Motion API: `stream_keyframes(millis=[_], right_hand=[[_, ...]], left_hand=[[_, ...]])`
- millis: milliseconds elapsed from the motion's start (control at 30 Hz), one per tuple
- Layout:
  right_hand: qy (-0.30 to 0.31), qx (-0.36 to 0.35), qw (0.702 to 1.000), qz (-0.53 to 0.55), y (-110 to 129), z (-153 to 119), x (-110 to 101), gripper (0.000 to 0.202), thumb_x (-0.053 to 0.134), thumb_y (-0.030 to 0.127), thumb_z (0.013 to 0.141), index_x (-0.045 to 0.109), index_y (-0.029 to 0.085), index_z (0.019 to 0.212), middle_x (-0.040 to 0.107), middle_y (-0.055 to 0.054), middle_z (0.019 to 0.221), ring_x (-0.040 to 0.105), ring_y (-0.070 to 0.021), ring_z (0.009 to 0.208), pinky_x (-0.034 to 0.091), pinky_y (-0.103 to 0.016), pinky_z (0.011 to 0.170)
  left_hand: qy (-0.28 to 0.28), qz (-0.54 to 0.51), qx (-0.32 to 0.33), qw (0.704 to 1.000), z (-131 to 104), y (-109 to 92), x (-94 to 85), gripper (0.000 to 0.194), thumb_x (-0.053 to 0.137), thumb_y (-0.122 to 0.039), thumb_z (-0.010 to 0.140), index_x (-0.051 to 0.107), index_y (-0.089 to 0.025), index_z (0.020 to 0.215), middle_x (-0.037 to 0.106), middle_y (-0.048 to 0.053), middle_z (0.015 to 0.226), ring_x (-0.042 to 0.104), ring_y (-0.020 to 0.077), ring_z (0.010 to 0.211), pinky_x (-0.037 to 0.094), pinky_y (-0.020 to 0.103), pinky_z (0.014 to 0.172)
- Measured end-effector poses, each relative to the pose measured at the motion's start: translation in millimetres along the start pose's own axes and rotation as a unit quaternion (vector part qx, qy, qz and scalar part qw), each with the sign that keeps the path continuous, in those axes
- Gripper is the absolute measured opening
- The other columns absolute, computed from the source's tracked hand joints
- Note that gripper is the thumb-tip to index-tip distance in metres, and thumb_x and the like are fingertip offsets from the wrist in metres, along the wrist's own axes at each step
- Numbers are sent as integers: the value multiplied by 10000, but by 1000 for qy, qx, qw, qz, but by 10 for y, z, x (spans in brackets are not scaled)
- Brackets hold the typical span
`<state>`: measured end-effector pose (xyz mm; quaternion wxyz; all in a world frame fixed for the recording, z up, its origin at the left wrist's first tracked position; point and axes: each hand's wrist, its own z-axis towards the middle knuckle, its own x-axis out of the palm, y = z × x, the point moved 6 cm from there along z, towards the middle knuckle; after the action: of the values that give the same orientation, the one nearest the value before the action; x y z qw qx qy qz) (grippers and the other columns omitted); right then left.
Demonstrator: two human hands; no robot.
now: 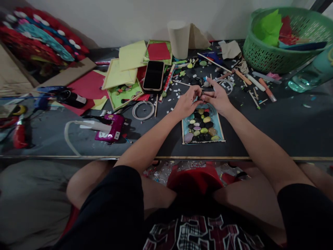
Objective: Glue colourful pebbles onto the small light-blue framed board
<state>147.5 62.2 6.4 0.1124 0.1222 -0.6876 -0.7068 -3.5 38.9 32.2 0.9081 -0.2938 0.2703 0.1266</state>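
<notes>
A small light-blue panel (220,131) with thin wooden edging lies near the table's front edge, its lower part covered with coloured and black pebbles (204,130). Above its far end my left hand (187,101) and my right hand (218,98) meet, fingers closed at the tips. Between the fingertips is a small dark piece (202,94), too small to name; both hands seem to touch it. The fingers partly cover the panel's far end.
Left of the hands lie a phone (153,75), a tape ring (143,110), yellow frames (119,74) and a purple glue gun (111,128). Paper scraps and sticks litter the back, near a white roll (178,40). A green basket (275,57) and bottle (309,74) stand right.
</notes>
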Motion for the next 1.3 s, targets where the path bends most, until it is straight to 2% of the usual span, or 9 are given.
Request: stream_keyframes(millis=[167,400,633,833,1033,1133,1300], right_hand=[[-8,1,1000,-4,17,-12,-8,1044,831,431,765,230,291,1608,697,-90,1281,733,-216,946,665,-417,835],[-10,3,1000,1,28,-17,1,1084,870,442,708,263,259,1587,735,-76,1178,733,-216,909,663,-414,825],[-7,8,1000,-9,22,-10,4,1048,828,433,756,224,292,1601,692,-103,1282,725,-256,1010,665,-410,763],[-4,6,1000,0,21,-12,5,1100,849,426,712,225,254,1601,733,-67,1124,722,-212,888,653,-404,809],[10,-7,1000,10,24,7,-2,1163,869,517,655,226,258,1588,735,-51,1067,708,-201,881,644,-375,804],[13,-12,1000,23,21,10,0,1181,872,518,647,201,268,1587,741,-52,1113,713,-204,903,644,-397,839],[1,-8,1000,22,41,-17,12,1167,880,467,609,252,231,1564,739,-90,1183,719,-246,1019,609,-486,976]], left_hand=[[-7,-4,24,1000,-13,-4,15,469,448,-599,1011,346,-253,1310,554,58,1125,618,137,830,531,326,799],[3,-20,14,1000,-16,19,39,438,463,-608,1001,349,-253,1231,507,26,1022,567,114,746,514,305,727],[-2,-17,11,1000,-20,24,40,460,465,-603,1000,339,-258,1278,521,46,1090,597,120,798,532,322,760],[2,-36,-4,999,-24,37,42,436,513,-600,977,391,-244,1196,510,23,1013,574,106,743,519,287,685],[-30,-14,-16,999,-53,69,33,481,498,-639,969,417,-238,1222,521,17,965,559,117,732,495,277,677],[-22,-12,-36,999,-59,93,38,469,526,-624,968,438,-231,1209,541,21,969,564,116,719,487,270,679],[-22,7,-33,999,-53,65,26,407,481,-590,1005,447,-207,1140,575,31,984,579,124,737,471,267,680]])
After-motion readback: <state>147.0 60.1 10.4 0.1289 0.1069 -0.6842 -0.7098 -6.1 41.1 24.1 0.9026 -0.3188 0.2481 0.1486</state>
